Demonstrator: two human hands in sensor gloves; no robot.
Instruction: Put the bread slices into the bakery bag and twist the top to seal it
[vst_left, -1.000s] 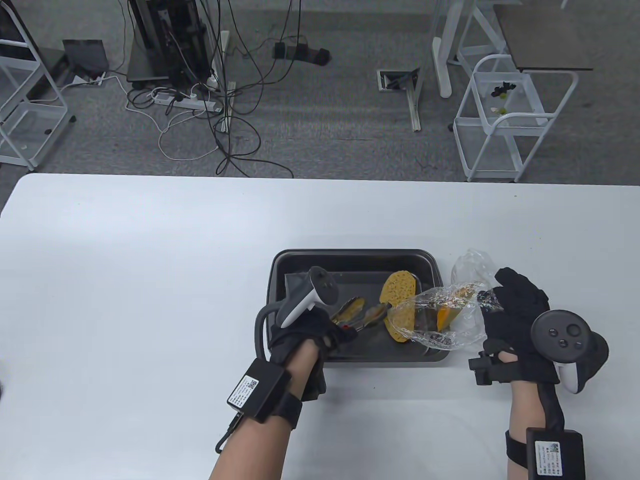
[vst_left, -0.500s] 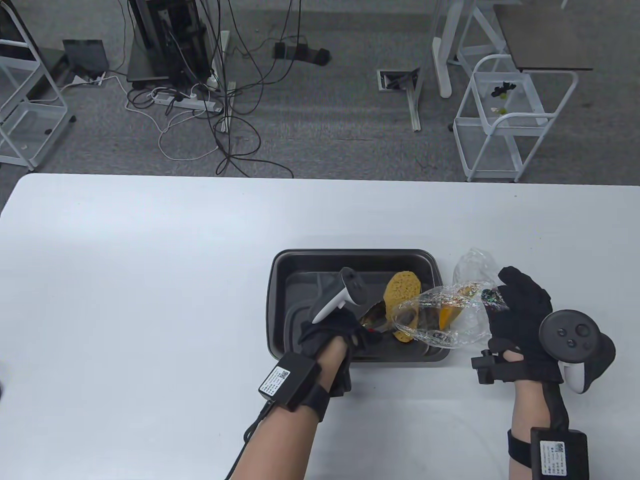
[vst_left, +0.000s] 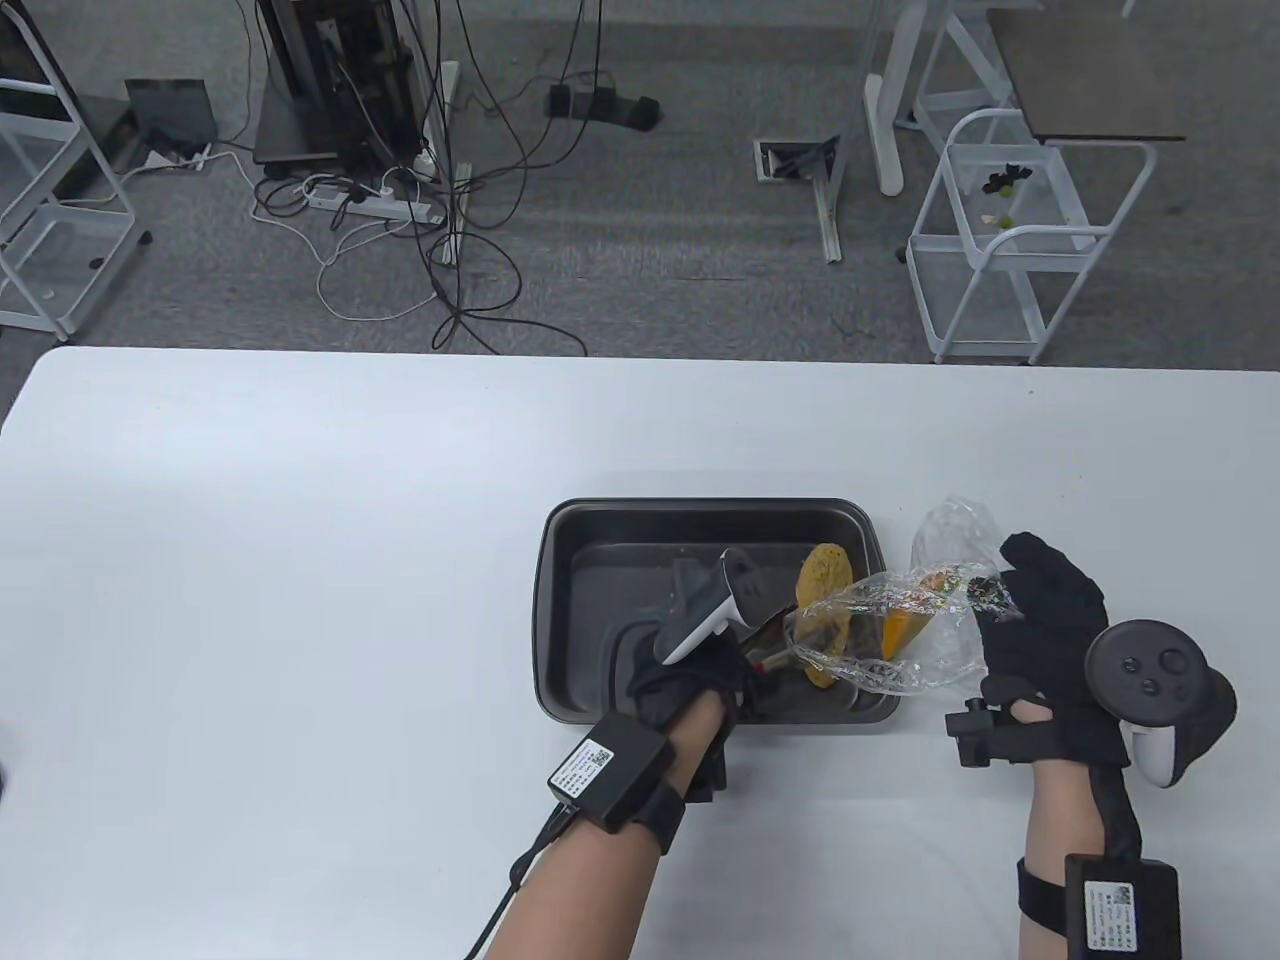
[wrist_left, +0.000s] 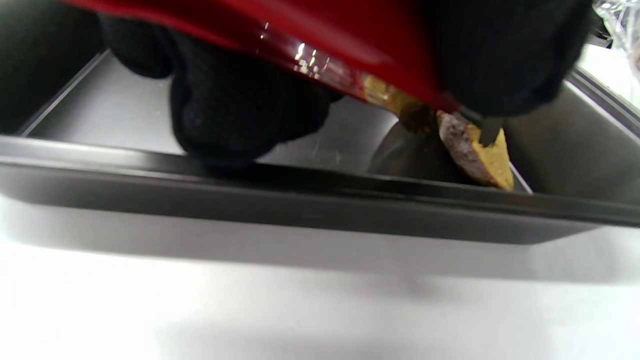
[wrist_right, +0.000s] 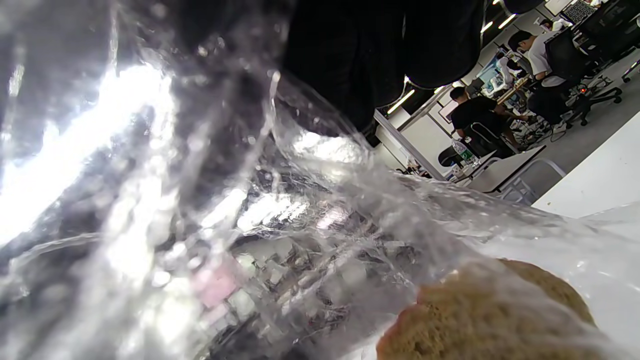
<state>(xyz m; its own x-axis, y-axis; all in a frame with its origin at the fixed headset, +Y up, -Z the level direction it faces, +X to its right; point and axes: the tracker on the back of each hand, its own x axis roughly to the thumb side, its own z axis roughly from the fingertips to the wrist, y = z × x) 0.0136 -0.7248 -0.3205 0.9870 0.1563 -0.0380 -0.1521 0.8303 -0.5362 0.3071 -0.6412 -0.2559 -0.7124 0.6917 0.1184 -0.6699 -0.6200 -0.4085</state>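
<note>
My left hand (vst_left: 705, 672) grips red-handled tongs (vst_left: 772, 652) over the black tray (vst_left: 590, 560). The tongs pinch a yellow bread slice (vst_left: 822, 590), which stands on edge with its lower part inside the mouth of the clear bakery bag (vst_left: 935, 655). My right hand (vst_left: 1015, 612) holds the bag by its far end, just right of the tray. An orange-brown slice (vst_left: 900, 632) lies inside the bag. In the left wrist view, the red tongs (wrist_left: 310, 45) clamp the bread slice (wrist_left: 475, 155) above the tray rim (wrist_left: 300, 182). In the right wrist view, crinkled bag (wrist_right: 250, 225) covers a slice (wrist_right: 490, 320).
The tray sits on a white table (vst_left: 300, 600), right of centre. Beyond the table's far edge are a white wire cart (vst_left: 1010, 240), cables and a power strip (vst_left: 370, 200) on the grey floor. People sit at desks in the right wrist view's background (wrist_right: 480, 115).
My left hand has moved right across the tray with the tongs and slice, carrying the slice further into the bag's mouth. My right hand and the bag barely shifted.
</note>
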